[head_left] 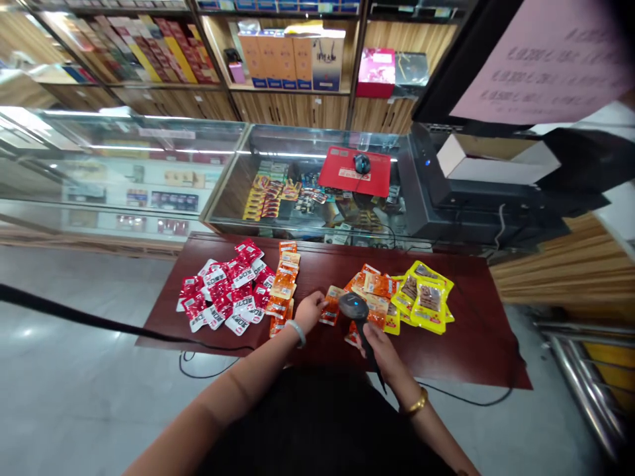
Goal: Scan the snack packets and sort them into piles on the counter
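My right hand [380, 347] grips a black handheld barcode scanner [354, 309] by its handle, head pointing at the packets. My left hand [310, 311] pinches a small orange snack packet [331, 305] just left of the scanner head, low over the dark red table [466, 344]. A row of orange packets [282, 284] lies left of that hand. More orange packets [374, 291] are heaped to the right of the scanner.
Several red and white packets [223, 294] lie at the table's left, yellow packets [426, 297] at its right. Behind stand a glass counter [233, 172] with a red mouse pad [354, 170], a black register [476, 198], and stocked shelves. A black cable [99, 320] crosses the floor.
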A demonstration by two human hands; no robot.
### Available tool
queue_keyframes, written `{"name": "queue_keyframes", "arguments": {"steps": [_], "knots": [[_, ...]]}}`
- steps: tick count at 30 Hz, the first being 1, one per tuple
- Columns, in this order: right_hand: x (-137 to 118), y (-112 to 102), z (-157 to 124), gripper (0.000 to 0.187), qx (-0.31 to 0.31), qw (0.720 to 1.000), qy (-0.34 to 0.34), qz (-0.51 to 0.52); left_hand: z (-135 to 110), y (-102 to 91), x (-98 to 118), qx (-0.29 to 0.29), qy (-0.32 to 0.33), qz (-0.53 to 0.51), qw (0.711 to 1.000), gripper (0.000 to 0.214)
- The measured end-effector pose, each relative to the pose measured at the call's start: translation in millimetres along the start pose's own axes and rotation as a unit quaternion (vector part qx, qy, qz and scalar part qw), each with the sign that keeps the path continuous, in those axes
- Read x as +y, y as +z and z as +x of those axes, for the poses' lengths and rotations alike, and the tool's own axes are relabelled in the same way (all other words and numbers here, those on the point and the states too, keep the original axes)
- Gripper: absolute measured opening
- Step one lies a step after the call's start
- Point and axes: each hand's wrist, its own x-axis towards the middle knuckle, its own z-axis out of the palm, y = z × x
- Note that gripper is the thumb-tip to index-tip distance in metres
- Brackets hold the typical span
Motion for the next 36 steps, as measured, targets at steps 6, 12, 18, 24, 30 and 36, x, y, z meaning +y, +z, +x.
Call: {"name": "queue_keyframes", "arguments": {"steps": [6, 12, 18, 24, 30, 36], "knots": [[1.6, 32.9, 15.0, 0.047, -0.062, 0.997, -0.006, -0.045, -4.7, -27.4, -12.8, 0.036, -0.007, -0.023, 0.999, 0.011], [-3.4, 53.5, 19.2, 0.046, -0.082, 0.995, -0.022, -0.055, -3.3, -53.5, -12.8, 0.057, -0.013, 0.05, 0.997, 0.011], [1.4, 48.3, 20.1, 0.049, -0.058, 0.997, -0.013, -0.049, -0.4, -79.9, 1.6, 0.078, -0.07, 0.192, 0.976, 0.018], [0.8, 28.8, 12.7, 0.048, -0.025, 0.999, -0.016, -0.021, -4.9, -79.9, 28.5, 0.136, 0.015, 0.286, 0.948, 0.031], [-3.7, -2.0, 1.3, 0.05, 0.038, 0.999, -0.007, 0.026, 17.9, -18.0, 75.0, 0.008, 0.174, 0.24, 0.955, 0.029], [11.1, -41.6, -13.1, 0.049, 0.104, 0.992, -0.002, 0.072, 74.2, 58.2, 127.7, -0.095, 0.244, 0.252, 0.932, 0.045]]}}
